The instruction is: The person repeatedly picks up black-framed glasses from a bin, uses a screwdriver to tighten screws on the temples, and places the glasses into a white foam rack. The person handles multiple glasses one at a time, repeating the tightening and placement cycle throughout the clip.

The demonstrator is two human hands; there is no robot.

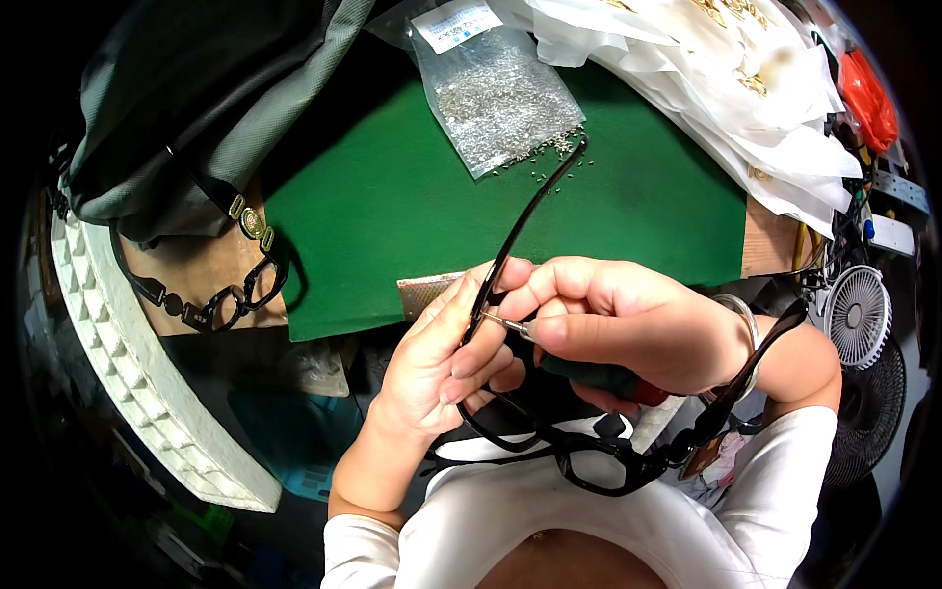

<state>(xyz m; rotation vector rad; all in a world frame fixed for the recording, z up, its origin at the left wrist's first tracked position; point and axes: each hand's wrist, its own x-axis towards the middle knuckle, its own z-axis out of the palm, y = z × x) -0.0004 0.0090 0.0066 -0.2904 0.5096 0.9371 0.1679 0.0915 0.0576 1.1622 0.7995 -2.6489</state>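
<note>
My left hand (432, 368) is closed around one temple of a black eyeglass frame (523, 218), near its hinge end. That temple points up and away over the green mat (383, 216); the front of the frame hangs low before my chest, and the other temple reaches out to the right. My right hand (638, 319) grips a screwdriver (512, 326), its dark green and red handle mostly under the palm. The metal tip meets the temple between my left fingers. Any screw at the tip is too small to make out.
Beyond my hands lies a clear plastic bag (500, 103) of tiny metal screws, several spilled. Another black eyeglass frame (228, 306) with gold ornaments sits left, below a dark grey bag (196, 147). White plastic wrapping (677, 69) holds gold pieces at the far right. A small fan (857, 316) stands right.
</note>
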